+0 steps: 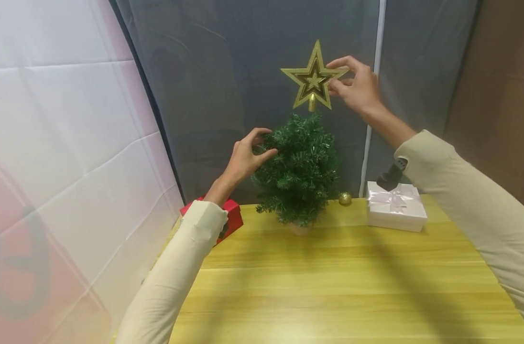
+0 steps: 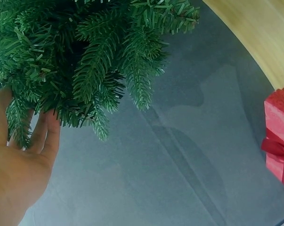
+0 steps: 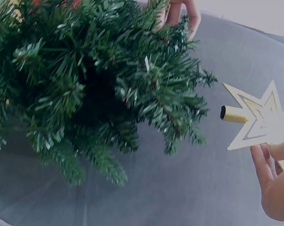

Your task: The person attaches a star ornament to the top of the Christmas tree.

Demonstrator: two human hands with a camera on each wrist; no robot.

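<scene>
A small green artificial tree (image 1: 305,167) stands upright on the table in a pale base. My right hand (image 1: 360,88) pinches one side point of a gold star (image 1: 313,81) between thumb and fingers, above the treetop. The star's short gold tube (image 3: 235,114) faces the tree, with a gap between them in the right wrist view. At the tree's left side, my left hand (image 1: 245,155) has its fingers spread and slightly bent around the outer branches. In the left wrist view, sprigs (image 2: 21,122) lie between that hand's thumb and fingers; whether it grips them I cannot tell.
A red box (image 1: 234,217) with a ribbon is at the table's back left, partly behind my left forearm. A gold ball (image 1: 344,198) lies right of the tree, and a white box (image 1: 396,208) with a bow sits farther right. Grey cloth (image 1: 227,95) hangs behind the table.
</scene>
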